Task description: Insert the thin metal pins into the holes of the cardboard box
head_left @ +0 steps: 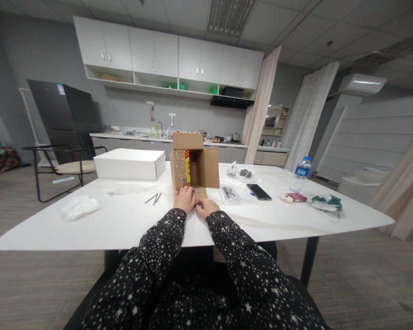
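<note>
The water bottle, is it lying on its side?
No, the water bottle stands upright on the table, blue cap on top.

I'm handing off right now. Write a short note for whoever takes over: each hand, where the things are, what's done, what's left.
Left hand: resting on the lower front flap of the cardboard box, fingers bent; no clear grip visible.
Right hand: on the same flap, beside the left.
Box: on its side on the white table, opening toward the person, flaps spread.
Nearby: white box to the left, phone and water bottle to the right.
Done: box open.
Left: flaps not closed.
</note>
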`<state>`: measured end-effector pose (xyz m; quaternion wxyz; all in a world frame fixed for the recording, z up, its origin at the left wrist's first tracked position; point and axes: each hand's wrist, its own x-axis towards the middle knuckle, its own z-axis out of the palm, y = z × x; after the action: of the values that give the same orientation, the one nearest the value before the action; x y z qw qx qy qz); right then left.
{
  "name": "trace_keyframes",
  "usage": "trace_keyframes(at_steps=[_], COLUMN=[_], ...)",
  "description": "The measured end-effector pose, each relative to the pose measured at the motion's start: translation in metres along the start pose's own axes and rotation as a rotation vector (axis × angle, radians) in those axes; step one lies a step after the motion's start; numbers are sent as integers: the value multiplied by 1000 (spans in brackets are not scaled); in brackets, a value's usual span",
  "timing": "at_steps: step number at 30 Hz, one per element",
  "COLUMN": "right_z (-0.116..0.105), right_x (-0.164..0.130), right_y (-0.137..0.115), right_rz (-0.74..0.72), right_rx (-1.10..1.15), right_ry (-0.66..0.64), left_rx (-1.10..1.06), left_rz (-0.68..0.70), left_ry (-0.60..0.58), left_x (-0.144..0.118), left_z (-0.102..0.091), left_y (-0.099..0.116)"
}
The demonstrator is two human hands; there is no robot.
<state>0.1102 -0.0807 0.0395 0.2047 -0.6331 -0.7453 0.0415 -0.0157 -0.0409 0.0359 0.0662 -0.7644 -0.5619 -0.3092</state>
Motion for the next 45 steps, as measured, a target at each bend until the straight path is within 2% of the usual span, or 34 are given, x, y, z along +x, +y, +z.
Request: trace_keyframes(at_steps=[45], right_z=[0], right_x=[1], right_y=[2], right_rz=[9], right_rx=[46], right_ry=[3], left_rx=[-89], left_rz=[45], left_ry=[-18], left_x=[-1], left_z=[3], left_y=[-4])
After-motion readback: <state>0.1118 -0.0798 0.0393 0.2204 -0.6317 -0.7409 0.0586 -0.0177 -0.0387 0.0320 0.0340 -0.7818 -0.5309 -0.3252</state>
